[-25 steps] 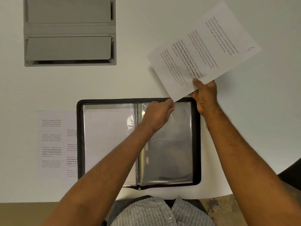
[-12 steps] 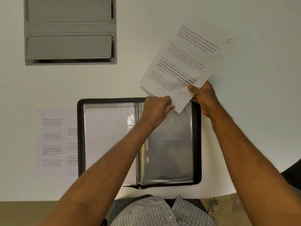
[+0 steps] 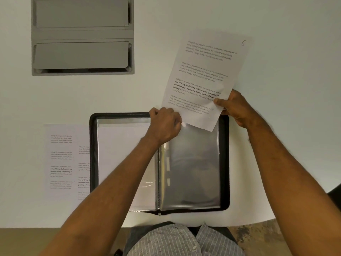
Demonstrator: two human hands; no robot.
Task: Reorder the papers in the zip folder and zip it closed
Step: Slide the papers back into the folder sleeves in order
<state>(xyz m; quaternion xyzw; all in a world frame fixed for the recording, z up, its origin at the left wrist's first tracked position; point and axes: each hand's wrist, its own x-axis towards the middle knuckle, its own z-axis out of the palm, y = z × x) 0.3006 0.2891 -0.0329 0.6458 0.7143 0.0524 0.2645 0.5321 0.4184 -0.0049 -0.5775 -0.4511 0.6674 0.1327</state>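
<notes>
Two hands busy: right hand (image 3: 234,106) pinches sheet 6 (image 3: 206,74); left hand (image 3: 163,124) grips sleeve (image 3: 193,163) mouth on zip folder (image 3: 224,163). Square sheet's lower edge to mouth, slide straight.

free: table right of zip folder (image 3: 224,163) | blocked: grey tray (image 3: 83,36) far-left, papers (image 3: 62,159) left

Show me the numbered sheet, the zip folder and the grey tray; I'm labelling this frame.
numbered sheet (image 3: 204,74), head view, middle of its printed face
zip folder (image 3: 224,163), head view, black right edge
grey tray (image 3: 82,35), head view, central divider
</notes>
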